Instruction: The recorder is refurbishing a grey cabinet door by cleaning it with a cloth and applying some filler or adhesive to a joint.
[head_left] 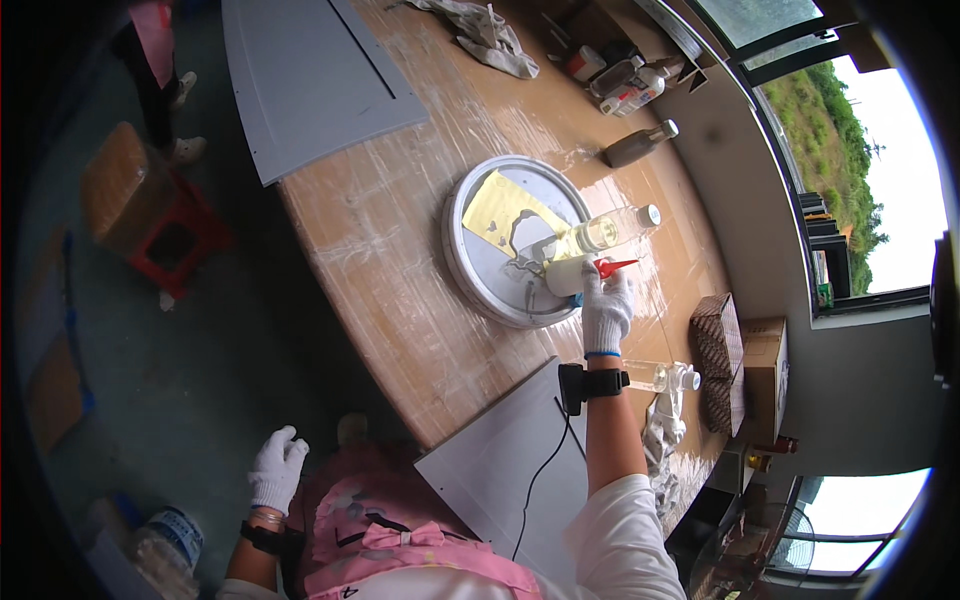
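My right hand (607,312), in a white knit glove, reaches over the table and closes around a white squeeze bottle (568,276) with a red pointed nozzle (616,267). The bottle is at the right edge of a round, rimmed grey-white lid or tray (452,240). A yellow sheet (503,214) with dark wet-looking marks lies on it. Beside the squeeze bottle are a clear container of pale yellow liquid (590,237) and a clear bottle with a white cap (634,221). My left hand (278,468), also gloved, hangs away from the table, holding nothing, thumb apart from loosely bent fingers.
Grey panels (310,85) (500,470) lie at the table's far left and near edge. Farther back stand a dark bottle (640,145) and several other bottles. A cloth (490,40), a woven basket (718,350) and a cardboard box (764,365) are around. A red stool (172,235) stands on the floor.
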